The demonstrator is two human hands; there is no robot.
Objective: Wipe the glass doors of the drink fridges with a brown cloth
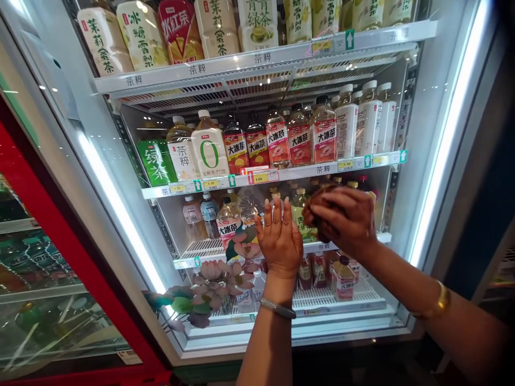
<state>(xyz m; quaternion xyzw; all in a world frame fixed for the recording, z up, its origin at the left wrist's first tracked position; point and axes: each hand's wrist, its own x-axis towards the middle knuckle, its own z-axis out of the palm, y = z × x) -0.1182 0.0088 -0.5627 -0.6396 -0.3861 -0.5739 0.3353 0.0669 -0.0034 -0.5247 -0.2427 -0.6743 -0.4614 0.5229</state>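
Observation:
My left hand (280, 236) lies flat with its fingers stretched out, palm against the clear glass door of a lit drinks fridge. A grey bangle (277, 308) circles that wrist. To its right, my right hand (350, 217) is closed around a crumpled dark brown cloth (319, 212), held up at the glass. Some folds of the cloth are hidden by the fingers. On that wrist sits a gold bracelet (443, 296). Pink and green lotus flower decals (219, 279) show on the door, left of my left hand.
Behind the glass, shelves (241, 179) hold rows of bottled teas, with large bottles (180, 33) on top. Bright light strips (120, 209) run up both sides. At the left stands another fridge with a red frame (76, 257), with more bottles inside.

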